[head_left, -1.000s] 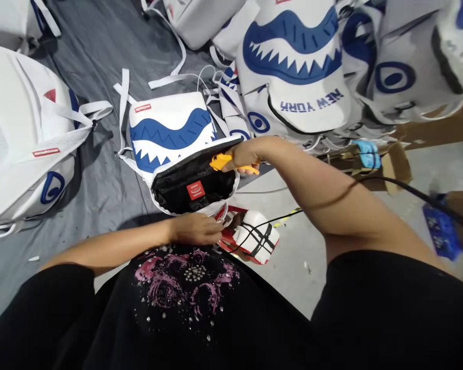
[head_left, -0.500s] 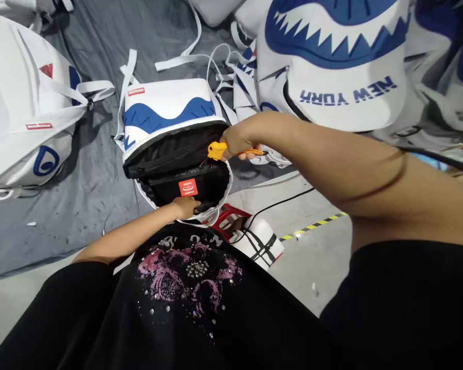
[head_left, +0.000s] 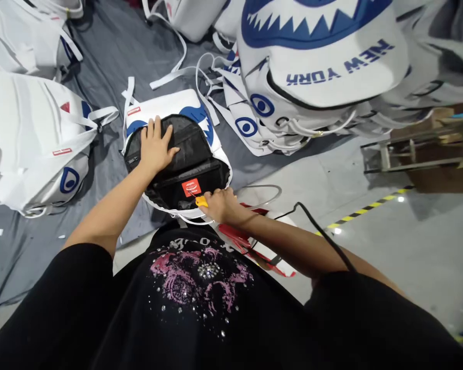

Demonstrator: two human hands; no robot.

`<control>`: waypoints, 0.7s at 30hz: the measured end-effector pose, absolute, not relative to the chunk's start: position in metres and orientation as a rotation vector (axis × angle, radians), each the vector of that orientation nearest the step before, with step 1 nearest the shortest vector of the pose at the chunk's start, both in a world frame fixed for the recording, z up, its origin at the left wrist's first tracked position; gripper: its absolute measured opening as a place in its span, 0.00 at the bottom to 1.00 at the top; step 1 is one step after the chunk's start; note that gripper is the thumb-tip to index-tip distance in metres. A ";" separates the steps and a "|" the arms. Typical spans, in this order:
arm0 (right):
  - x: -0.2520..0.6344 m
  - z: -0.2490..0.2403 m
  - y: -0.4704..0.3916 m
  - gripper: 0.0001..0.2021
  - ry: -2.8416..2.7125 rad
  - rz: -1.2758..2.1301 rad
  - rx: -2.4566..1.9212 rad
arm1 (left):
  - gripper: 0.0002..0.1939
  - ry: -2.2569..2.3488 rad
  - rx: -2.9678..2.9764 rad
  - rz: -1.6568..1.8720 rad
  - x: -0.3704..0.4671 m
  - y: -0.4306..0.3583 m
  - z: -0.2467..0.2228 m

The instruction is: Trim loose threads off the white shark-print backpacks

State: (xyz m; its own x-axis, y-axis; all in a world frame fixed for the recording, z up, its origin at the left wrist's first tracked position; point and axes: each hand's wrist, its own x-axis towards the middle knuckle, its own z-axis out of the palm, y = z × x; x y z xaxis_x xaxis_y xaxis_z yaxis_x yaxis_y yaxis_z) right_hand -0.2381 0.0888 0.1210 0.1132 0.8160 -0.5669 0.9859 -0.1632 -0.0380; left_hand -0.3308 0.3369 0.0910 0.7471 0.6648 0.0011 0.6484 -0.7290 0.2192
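A small white and blue backpack (head_left: 177, 100) lies unzipped, its black lining facing up. My left hand (head_left: 156, 146) is spread flat on the inner side of the folded-back flap (head_left: 189, 141). Wrapped round the handle of an orange tool (head_left: 201, 201), my right hand (head_left: 221, 204) is at the near right rim of the opening. The tool's head points left, just below a red label (head_left: 191, 187) inside the bag. A black cord runs by my right forearm.
White backpacks stand at the left (head_left: 34, 144) and upper right (head_left: 324, 67) on a grey sheet (head_left: 111, 46). A red and white item (head_left: 239, 237) lies beneath my right forearm. Yellow-black tape (head_left: 364, 209) crosses the floor near a metal-framed object (head_left: 409, 154).
My left hand has moved from the near rim up onto the flap and spread out. My right hand, with the orange tool, has come down from the flap to the near rim.
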 end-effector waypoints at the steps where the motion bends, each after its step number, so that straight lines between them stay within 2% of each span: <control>1: -0.246 0.117 0.094 0.28 1.773 -0.655 2.075 | 0.46 1.020 2.758 0.080 -0.330 0.336 0.093; 5: -0.269 0.099 0.120 0.31 1.769 -0.632 2.216 | 0.57 0.844 2.806 -0.145 -0.345 0.325 0.115; 8: -0.277 0.074 0.136 0.30 1.659 -0.645 2.385 | 0.59 0.783 2.847 0.043 -0.365 0.328 0.129; 11: -0.270 0.047 0.147 0.29 1.484 -0.620 2.563 | 0.49 1.071 2.661 0.344 -0.379 0.346 0.133; 14: -0.257 0.032 0.155 0.29 1.203 -0.603 2.722 | 0.27 1.240 2.264 0.348 -0.382 0.359 0.133; 15: -0.255 0.029 0.158 0.29 1.135 -0.605 2.762 | 0.23 1.205 2.113 0.361 -0.382 0.358 0.134; 18: -0.258 0.025 0.174 0.25 1.172 -0.633 2.836 | 0.24 0.955 1.681 0.461 -0.379 0.338 0.140; 21: -0.258 0.023 0.201 0.15 1.310 -0.701 2.853 | 0.28 0.812 1.406 0.439 -0.376 0.316 0.140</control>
State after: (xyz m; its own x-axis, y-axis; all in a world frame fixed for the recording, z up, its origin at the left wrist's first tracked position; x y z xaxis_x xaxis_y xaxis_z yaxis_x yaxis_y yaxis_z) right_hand -0.2582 0.2009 0.0228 0.5739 0.7377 -0.3556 0.7049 -0.6660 -0.2440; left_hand -0.3757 0.3163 0.1402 0.6655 0.7075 -0.2375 0.1887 0.1484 0.9708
